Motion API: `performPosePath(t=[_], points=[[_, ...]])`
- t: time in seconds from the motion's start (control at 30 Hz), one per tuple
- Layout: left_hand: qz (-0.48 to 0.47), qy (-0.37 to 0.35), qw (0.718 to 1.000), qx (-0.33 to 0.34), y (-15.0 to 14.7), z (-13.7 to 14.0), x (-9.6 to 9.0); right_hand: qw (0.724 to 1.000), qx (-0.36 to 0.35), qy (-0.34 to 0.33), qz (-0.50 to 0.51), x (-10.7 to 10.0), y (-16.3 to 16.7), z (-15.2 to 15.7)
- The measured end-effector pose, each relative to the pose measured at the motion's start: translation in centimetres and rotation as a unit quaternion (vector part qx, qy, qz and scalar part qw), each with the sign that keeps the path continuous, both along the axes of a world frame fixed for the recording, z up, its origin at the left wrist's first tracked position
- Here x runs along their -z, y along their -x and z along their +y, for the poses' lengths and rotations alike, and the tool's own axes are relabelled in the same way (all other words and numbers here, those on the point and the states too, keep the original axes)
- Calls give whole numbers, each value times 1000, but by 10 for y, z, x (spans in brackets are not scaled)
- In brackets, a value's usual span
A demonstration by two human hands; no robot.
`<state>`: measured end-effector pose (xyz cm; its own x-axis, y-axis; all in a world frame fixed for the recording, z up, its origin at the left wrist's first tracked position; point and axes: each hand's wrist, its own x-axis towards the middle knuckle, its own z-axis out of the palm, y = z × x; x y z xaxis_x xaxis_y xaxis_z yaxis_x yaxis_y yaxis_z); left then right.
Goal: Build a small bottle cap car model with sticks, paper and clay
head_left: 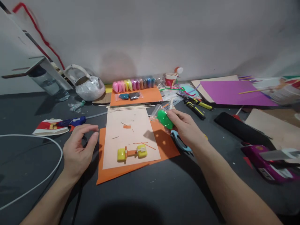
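Between the thumb and fingers of my right hand (185,125) is a clear packet of green modelling clay (164,119), held above the right side of the orange paper (166,139). My left hand (81,148) hovers left of the papers, thumb and fingers apart and curved, nothing between them. On the cream sheet (114,137) lies a small model with two yellow clay blocks (121,154) joined by an orange bar (132,153). Paper scraps and thin strips are scattered around it. Light-blue scissors (179,140) lie partly hidden beneath my right hand.
A row of coloured clay packets (133,84) lies at the back beside a silver teapot-shaped vessel (89,86) and a paper cup (171,79). Pliers (194,107), purple paper (234,92), a black case (241,129) and a glue gun (72,122) surround the papers.
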<state>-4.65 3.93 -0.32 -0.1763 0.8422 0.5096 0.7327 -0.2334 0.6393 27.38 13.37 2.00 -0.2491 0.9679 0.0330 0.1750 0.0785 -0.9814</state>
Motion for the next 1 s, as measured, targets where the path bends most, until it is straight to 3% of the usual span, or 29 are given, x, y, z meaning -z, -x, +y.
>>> performPosePath(t=[0.2,0.4,0.6,0.77,0.87,1.0], points=[[75,124,984,107,-14,6,-28,999,-26,24,-6,9,7,-1],[50,155,972,170,-29,45,-35,997,-53,8,-60,11,10,-6],[34,109,978,175,-30,82,-22,988,-15,-64,-137,13,6,-2],[18,75,986,145,-22,92,-4,966,0,-139,-218,7,3,13],[18,52,991,126,-19,94,8,941,5,-183,-286,5,6,40],[27,37,991,122,-18,96,18,898,8,-259,-354,10,18,98]])
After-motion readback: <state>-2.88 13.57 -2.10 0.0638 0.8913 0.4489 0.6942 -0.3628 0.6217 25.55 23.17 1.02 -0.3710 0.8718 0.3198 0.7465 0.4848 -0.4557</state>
